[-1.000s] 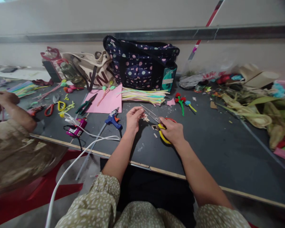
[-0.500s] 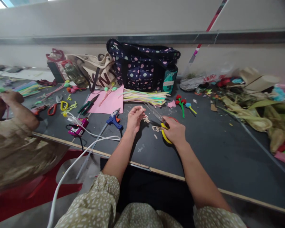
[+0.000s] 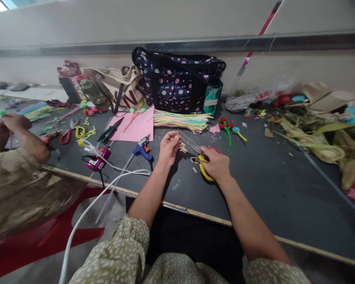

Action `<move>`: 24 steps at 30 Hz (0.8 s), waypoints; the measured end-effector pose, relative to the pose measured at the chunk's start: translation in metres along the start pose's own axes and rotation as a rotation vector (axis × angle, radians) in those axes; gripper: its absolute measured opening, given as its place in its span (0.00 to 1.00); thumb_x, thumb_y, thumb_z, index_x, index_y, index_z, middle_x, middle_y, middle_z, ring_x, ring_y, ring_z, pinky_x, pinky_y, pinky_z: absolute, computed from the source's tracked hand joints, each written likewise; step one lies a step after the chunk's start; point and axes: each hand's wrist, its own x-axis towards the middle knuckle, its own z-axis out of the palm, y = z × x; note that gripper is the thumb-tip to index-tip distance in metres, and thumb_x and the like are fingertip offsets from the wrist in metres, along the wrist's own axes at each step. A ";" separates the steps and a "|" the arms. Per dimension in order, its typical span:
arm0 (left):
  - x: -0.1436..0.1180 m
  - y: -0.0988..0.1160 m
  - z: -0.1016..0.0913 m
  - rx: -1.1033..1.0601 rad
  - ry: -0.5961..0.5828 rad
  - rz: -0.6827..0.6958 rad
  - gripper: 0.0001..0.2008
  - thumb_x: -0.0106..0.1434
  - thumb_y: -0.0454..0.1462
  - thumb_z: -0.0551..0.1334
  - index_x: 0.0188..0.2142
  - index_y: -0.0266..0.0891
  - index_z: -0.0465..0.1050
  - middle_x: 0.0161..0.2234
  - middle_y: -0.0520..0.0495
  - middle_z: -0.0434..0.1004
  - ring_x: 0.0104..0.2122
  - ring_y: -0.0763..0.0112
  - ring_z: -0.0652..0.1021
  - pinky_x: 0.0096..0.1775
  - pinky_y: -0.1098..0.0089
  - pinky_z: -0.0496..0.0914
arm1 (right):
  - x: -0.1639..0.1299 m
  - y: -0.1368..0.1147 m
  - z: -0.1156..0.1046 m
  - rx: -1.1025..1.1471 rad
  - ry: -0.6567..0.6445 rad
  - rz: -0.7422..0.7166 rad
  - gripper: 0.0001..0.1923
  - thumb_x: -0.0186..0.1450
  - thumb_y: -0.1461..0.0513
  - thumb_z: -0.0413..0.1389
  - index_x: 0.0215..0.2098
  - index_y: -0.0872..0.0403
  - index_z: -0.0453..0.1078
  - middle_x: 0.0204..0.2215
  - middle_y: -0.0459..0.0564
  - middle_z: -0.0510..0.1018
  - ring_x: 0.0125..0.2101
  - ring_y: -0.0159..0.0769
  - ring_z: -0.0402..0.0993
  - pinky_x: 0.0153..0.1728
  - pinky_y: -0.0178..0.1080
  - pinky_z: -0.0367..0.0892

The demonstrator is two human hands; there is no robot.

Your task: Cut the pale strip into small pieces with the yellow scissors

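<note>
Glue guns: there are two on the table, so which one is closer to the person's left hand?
The blue glue gun, just beside the left hand. The pink glue gun lies farther left, near the white cable.

Craft workbench, shared. Dark worktable [image 3: 272,197] against a plain wall, littered with paper scraps. Hot glue guns [image 3: 142,149], pliers [image 3: 109,132], scissors [image 3: 205,161], bundle of pastel pipe cleaners [image 3: 180,119], pink paper sheet [image 3: 134,127], finished pom-pom flowers [image 3: 226,127]. Dried husks [image 3: 310,138] piled at right. Tote bags [image 3: 177,81] parked at the back. Second person's sleeve [image 3: 14,189] at left.
</note>
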 end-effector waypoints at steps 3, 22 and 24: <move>-0.001 0.000 0.001 0.003 -0.006 0.011 0.18 0.44 0.37 0.75 0.34 0.40 0.72 0.24 0.57 0.71 0.25 0.79 0.73 0.28 0.76 0.70 | 0.000 -0.002 -0.001 -0.024 0.002 0.005 0.16 0.63 0.60 0.51 0.48 0.48 0.73 0.33 0.45 0.79 0.32 0.31 0.72 0.29 0.33 0.57; -0.002 0.003 0.002 0.046 0.012 0.011 0.17 0.43 0.37 0.75 0.32 0.39 0.74 0.26 0.55 0.73 0.25 0.78 0.75 0.31 0.73 0.72 | 0.000 0.000 -0.001 -0.082 0.039 -0.002 0.17 0.62 0.59 0.52 0.49 0.48 0.73 0.33 0.45 0.79 0.32 0.30 0.71 0.27 0.35 0.53; -0.002 0.003 0.001 0.033 0.011 0.005 0.17 0.42 0.36 0.75 0.32 0.39 0.74 0.25 0.56 0.73 0.25 0.78 0.75 0.31 0.73 0.72 | 0.000 0.000 -0.001 -0.080 0.041 -0.009 0.17 0.62 0.60 0.51 0.49 0.48 0.73 0.33 0.45 0.79 0.32 0.30 0.71 0.27 0.35 0.53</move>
